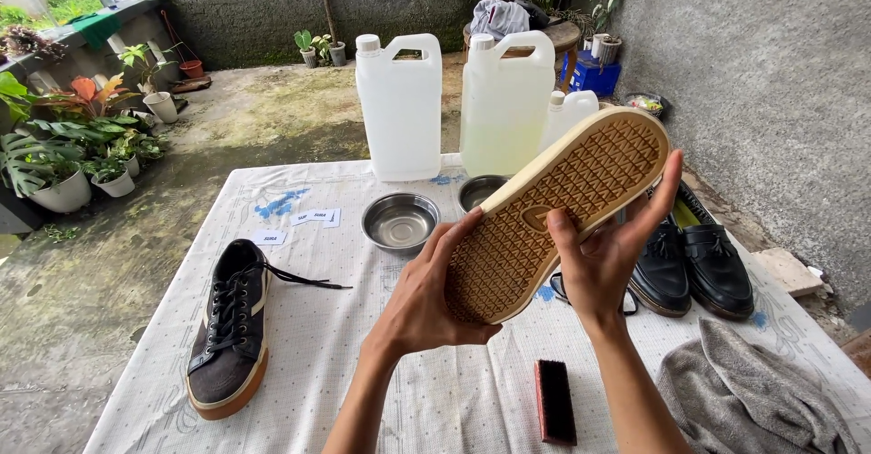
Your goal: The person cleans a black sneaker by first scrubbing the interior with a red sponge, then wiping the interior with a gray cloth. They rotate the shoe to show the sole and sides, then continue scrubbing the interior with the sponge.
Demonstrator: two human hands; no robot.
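I hold a sneaker (553, 209) upside down above the table, its tan waffle-pattern sole facing me. My left hand (426, 295) grips the heel end from below. My right hand (617, 245) holds the middle and toe side, thumb on the sole, fingers wrapped around the edge. The matching dark brown sneaker (229, 327) with black laces lies upright on the cloth at the left.
A patterned white cloth (363, 372) covers the table. On it: two steel bowls (400, 221), two large white jugs (399, 105) and a smaller bottle, a pair of black loafers (694, 268), a brush (554, 401), a grey towel (744, 400), small paper labels. Potted plants stand at left.
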